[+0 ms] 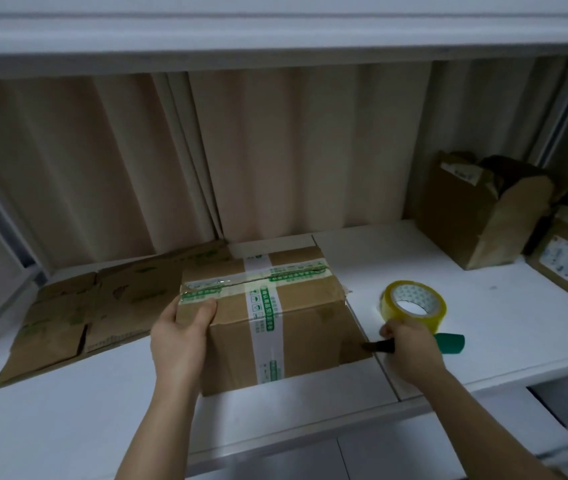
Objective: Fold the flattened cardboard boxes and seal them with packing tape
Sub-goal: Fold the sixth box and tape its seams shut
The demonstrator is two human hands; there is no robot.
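Note:
A folded cardboard box with white-and-green printed tape across its top stands in the middle of the white shelf. My left hand grips the box's top left corner, thumb on the top face. My right hand holds a green-handled cutter with its dark blade touching the box's lower right side. A roll of yellowish packing tape lies flat just behind my right hand. Flattened cardboard boxes lie to the left of the folded box.
At the back right stand an open brown box with a curled flap and a labelled parcel. A beige curtain hangs behind the shelf. A white shelf board runs overhead.

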